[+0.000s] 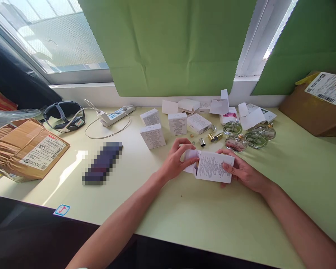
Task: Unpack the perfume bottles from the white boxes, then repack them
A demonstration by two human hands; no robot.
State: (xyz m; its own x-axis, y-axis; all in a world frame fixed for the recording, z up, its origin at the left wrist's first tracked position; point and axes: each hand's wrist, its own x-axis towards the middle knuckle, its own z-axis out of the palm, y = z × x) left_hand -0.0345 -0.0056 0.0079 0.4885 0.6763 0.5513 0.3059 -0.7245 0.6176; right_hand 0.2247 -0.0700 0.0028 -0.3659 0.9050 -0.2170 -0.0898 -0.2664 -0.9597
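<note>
Both my hands hold a small white printed carton (pixel 214 167) lying on its side just above the pale green table (pixel 190 216). My left hand (pixel 177 161) grips its open left end, fingers on the flaps. My right hand (pixel 242 170) clasps the right end, thumb on the printed face. Just behind the carton lie small gold and silver caps (pixel 211 137) and several round glass perfume bottles (pixel 242 136).
Three closed white cartons (pixel 165 129) stand behind my left hand, with opened cartons and paper (pixel 232 112) farther back. A power strip with cable (pixel 116 115) and a headset (pixel 64 114) sit at back left. Cardboard parcels rest at left (pixel 25 149) and far right (pixel 316 108).
</note>
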